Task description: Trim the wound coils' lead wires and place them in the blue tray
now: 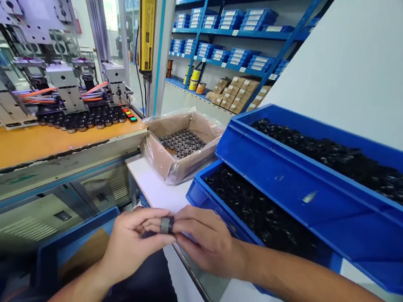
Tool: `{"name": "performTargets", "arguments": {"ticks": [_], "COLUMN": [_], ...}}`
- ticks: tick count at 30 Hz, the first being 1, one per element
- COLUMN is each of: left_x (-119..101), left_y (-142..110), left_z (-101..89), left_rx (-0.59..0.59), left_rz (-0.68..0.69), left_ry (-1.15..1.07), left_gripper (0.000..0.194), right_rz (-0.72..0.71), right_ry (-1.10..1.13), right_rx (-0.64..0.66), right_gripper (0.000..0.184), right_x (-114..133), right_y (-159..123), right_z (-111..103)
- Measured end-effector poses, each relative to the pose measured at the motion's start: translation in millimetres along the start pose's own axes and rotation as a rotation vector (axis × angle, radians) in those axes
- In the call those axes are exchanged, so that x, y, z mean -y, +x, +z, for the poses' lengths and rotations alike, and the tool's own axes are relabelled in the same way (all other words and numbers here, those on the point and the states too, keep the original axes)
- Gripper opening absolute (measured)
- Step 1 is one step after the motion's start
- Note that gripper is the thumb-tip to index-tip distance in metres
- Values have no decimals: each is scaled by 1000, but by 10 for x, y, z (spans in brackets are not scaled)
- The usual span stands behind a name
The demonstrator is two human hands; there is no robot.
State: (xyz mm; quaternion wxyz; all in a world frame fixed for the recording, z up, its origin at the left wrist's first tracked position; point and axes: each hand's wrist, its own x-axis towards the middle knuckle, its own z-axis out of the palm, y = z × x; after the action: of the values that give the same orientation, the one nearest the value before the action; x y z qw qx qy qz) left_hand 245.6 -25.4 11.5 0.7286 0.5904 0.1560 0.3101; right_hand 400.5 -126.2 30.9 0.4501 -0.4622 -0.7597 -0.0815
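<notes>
Between my two hands, above the front edge of the white table, is a small ring-shaped metal part point(166, 224) with a black piece at its right side. My left hand point(135, 241) pinches the grey ring between thumb and fingers. From the right, my right hand point(205, 237) closes its fingertips on the black side of the same part. Its far face is hidden by my fingers. Just beyond my right hand stands a lower blue bin point(201, 197) holding many small black pieces.
A larger blue bin point(275, 175) of black pieces rests above the lower one. A plastic-lined cardboard box point(160, 158) holds rows of small parts. On the left, a machine point(72, 98) stands on an orange worktop point(40, 146) with several black-and-metal parts. Another blue bin point(47, 254) sits below.
</notes>
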Motion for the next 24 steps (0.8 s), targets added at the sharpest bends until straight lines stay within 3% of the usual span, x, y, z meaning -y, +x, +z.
{"name": "performTargets", "arguments": {"ticks": [6,14,24], "left_x": [10,74,87], "left_y": [-17,-29,-9], "left_z": [-33,-55,-44], "left_rx": [4,61,99], "left_rz": [8,-52,-47], "left_ry": [-22,-92,-179], "left_gripper": [40,39,40], "right_rz": [20,-75,-106], "right_ry": [-44,-99,-141], "right_rx": [-41,-20,-25], "right_gripper": [22,29,21], "right_x": [-22,-39,-36], "right_y": [-9,-7,0], "right_z": [-49,-33,-24]}}
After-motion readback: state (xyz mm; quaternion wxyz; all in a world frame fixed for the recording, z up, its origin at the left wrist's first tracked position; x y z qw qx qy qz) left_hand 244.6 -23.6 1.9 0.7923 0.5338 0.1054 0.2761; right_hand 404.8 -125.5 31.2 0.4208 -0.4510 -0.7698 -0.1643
